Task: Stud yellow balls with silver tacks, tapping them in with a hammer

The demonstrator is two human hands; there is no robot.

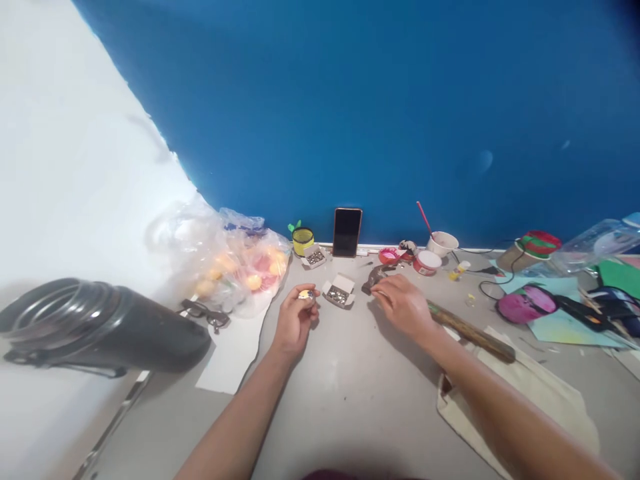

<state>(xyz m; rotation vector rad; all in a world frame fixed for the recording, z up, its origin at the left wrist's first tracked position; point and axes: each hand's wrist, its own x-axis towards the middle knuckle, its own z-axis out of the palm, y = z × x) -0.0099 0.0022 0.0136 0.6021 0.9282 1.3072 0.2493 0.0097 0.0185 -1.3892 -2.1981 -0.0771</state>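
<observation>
My left hand (296,319) is closed in a pinch on a small round shiny piece (305,294), held just above the grey table (345,380). Right of it lies a small open cardboard box (339,292) with several metal bits inside. My right hand (403,303) rests curled over a hammer (470,331), close to its dark metal head (375,276); the wooden handle runs out to the right from under my wrist. A second small box of metal bits (315,257) sits farther back.
A phone (347,231) leans on the blue wall. A clear bag of coloured balls (235,263), glasses (205,312) and a black tube (100,327) lie left. Cups, a red-lidded jar (427,262), cables, coloured paper and a cloth bag (530,393) crowd the right.
</observation>
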